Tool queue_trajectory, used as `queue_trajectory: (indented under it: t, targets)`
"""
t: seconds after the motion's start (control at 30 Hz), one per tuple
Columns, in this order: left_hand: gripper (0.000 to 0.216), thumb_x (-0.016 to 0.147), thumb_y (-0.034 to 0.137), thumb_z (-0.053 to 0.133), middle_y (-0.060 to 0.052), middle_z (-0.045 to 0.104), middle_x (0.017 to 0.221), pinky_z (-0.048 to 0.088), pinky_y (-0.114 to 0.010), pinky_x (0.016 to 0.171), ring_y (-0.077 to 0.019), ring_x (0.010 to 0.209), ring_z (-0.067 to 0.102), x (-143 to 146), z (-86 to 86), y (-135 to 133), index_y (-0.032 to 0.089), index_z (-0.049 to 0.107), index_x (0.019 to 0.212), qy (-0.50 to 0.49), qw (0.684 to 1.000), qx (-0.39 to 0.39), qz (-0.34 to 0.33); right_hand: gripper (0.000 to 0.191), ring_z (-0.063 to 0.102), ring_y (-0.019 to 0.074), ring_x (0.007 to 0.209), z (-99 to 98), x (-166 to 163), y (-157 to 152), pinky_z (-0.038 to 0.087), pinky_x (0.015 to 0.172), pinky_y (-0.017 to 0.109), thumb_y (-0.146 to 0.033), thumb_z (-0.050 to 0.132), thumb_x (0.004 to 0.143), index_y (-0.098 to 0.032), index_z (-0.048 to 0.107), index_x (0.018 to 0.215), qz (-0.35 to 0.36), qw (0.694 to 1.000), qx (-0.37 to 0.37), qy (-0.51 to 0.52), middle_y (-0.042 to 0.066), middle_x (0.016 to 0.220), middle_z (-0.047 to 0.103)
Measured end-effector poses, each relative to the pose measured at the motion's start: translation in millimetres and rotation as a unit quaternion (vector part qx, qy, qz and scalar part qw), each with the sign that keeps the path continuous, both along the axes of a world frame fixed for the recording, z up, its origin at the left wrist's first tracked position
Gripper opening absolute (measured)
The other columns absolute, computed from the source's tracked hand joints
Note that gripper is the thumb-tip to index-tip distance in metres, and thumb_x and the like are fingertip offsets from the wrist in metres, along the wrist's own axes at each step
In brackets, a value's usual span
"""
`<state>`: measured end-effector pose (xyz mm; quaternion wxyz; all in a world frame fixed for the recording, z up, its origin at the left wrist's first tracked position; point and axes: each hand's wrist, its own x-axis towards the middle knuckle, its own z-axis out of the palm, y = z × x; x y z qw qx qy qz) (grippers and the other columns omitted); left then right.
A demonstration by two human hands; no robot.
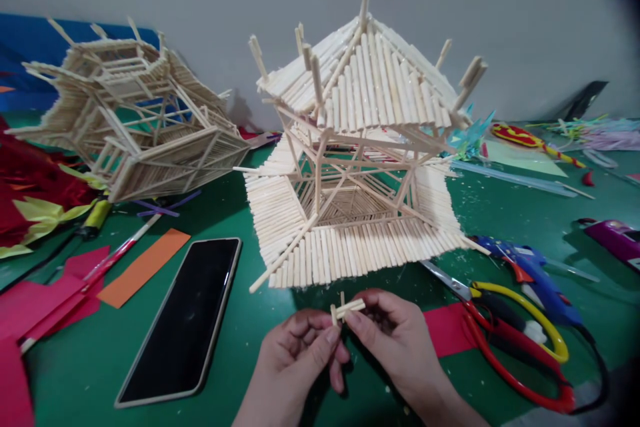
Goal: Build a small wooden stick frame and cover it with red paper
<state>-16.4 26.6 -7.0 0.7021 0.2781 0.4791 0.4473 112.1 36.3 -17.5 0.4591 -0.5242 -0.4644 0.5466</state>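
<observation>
Low in the middle, my left hand (303,353) and my right hand (393,340) meet over the green table. Between their fingertips is a small piece made of short wooden sticks (350,308). My left thumb and finger pinch its left end, where one stick stands crosswise; my right thumb and finger pinch the other end. Just beyond my hands stands a pavilion model of wooden sticks (345,247), with a slatted roof (370,80) and upright stick pieces at its corners.
Left of my hands lie a phone (183,320) and an orange paper strip (145,267). A second stick structure (165,153) sits tilted behind them. To the right are scissors (525,340), a blue glue gun (540,273) with its cord, and red paper (450,328).
</observation>
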Motion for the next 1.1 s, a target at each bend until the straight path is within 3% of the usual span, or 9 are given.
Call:
queue_trajectory:
  t: [1.1]
  targets:
    - [0.012, 0.066, 0.023, 0.064, 0.002, 0.060, 0.048, 0.035, -0.018, 0.042, -0.0062, 0.036, 0.047, -0.1, -1.7, 1.5, 0.014, 0.055, 0.067, -0.013, 1.000, -0.018, -0.003, 0.016, 0.044, 0.0086, 0.048, 0.9, 0.9, 2.1, 0.035, 0.044, 0.019, -0.030, 0.058, 0.070, -0.014, 0.057, 0.069, 0.016, 1.000, -0.009, -0.010, -0.002, 0.057, 0.053]
